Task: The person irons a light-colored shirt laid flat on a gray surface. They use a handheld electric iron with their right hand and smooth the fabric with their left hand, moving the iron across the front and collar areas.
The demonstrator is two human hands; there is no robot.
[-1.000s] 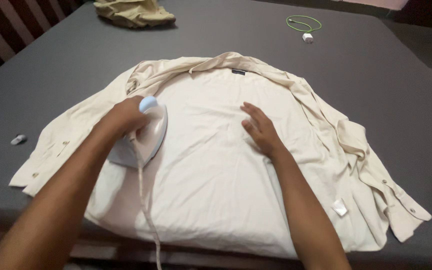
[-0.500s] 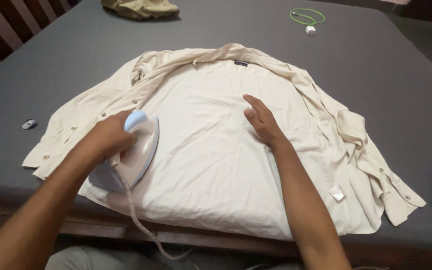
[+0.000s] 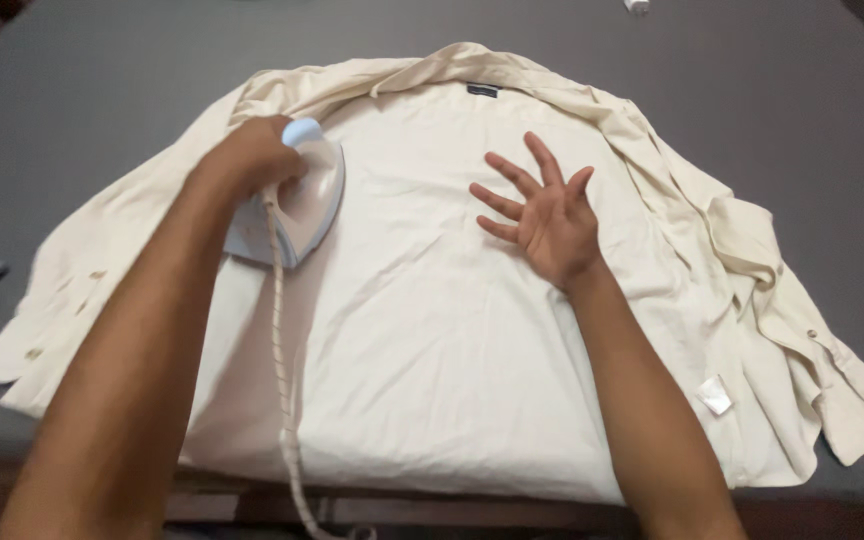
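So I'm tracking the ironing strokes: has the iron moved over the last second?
Yes. The iron slid back up the shirt, toward its collar.

One shirt point(image 3: 432, 330), one iron point(image 3: 302, 205).

Small dark rectangular neck label point(image 3: 483, 90) sewn inside the cream shirt point(image 3: 432, 330) just under the collar, small white square care tag point(image 3: 715, 394) at the shirt's lower right hem, lying flat

Single head view looks steeply down, close over the shirt point(image 3: 432, 330).
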